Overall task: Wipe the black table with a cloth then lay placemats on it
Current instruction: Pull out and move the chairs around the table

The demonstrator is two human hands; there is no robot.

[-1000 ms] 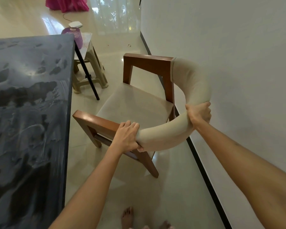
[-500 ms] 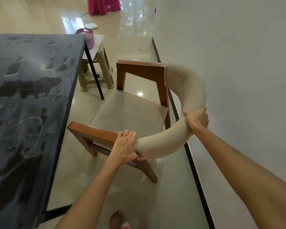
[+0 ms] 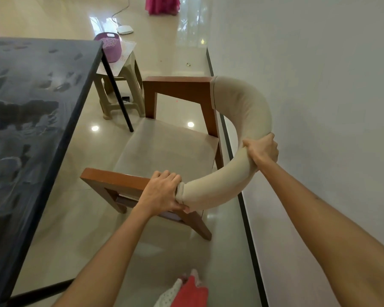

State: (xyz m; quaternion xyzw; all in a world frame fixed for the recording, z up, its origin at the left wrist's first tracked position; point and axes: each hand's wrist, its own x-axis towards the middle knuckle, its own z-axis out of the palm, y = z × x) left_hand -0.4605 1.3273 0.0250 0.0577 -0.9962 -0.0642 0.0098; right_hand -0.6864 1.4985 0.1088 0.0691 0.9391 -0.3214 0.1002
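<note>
Both hands grasp the chair (image 3: 169,151) by its curved padded backrest (image 3: 242,138): the left hand (image 3: 162,194) clutches the near end where the padding meets the wooden arm, and the right hand (image 3: 262,150) wraps round the bend farther right, close to the wall (image 3: 319,85). The black table (image 3: 31,111) stands left of the chair, its top streaked. A stool (image 3: 122,85) carrying a purple basket (image 3: 109,47) stands past the table's far corner.

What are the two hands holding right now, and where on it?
Both hold the chair. The left hand grips the near end of its padded curved backrest, where it meets the wooden arm; the right hand grips the backrest's middle.
</note>
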